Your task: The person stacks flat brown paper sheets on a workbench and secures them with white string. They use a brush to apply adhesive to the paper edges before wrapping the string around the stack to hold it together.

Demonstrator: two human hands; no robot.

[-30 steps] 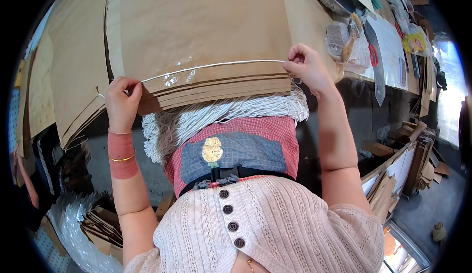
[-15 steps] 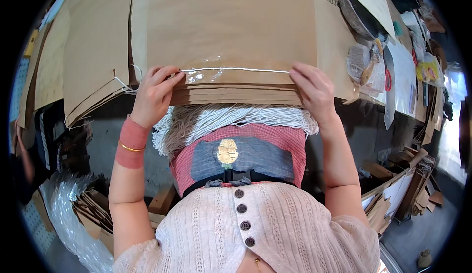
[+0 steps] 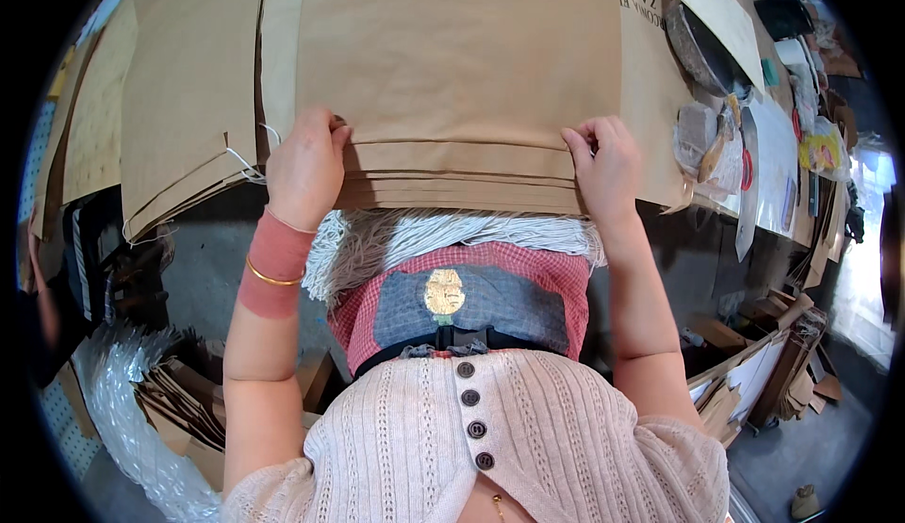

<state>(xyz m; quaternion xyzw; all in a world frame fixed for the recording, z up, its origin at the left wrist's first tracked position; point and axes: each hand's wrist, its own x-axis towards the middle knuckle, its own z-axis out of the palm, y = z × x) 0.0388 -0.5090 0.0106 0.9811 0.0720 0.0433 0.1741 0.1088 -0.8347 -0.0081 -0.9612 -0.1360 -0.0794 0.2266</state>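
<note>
Now both hands pinch the near edge of a brown paper stack (image 3: 452, 80): left hand (image 3: 304, 167), right hand (image 3: 603, 167). White cord bundles (image 3: 452, 237) hang just below; more brown sheets (image 3: 170, 118) lie left, clutter (image 3: 745, 137) right.

Count: 2 hands, left hand (image 3: 304, 167) + right hand (image 3: 603, 167), both on near edge of 1 stack of brown paper sheets (image 3: 452, 61); approx 5 sheet edges visible at near side, exact no. can't tell. 1 more pile of brown sheets (image 3: 179, 99) at left. 1 bundle of white cord (image 3: 443, 236) near. 1 red wristband (image 3: 271, 264), 1 gold bangle (image 3: 267, 276). 4 buttons (image 3: 471, 413) on top. Far right clutter: too jumbled to count.
</note>
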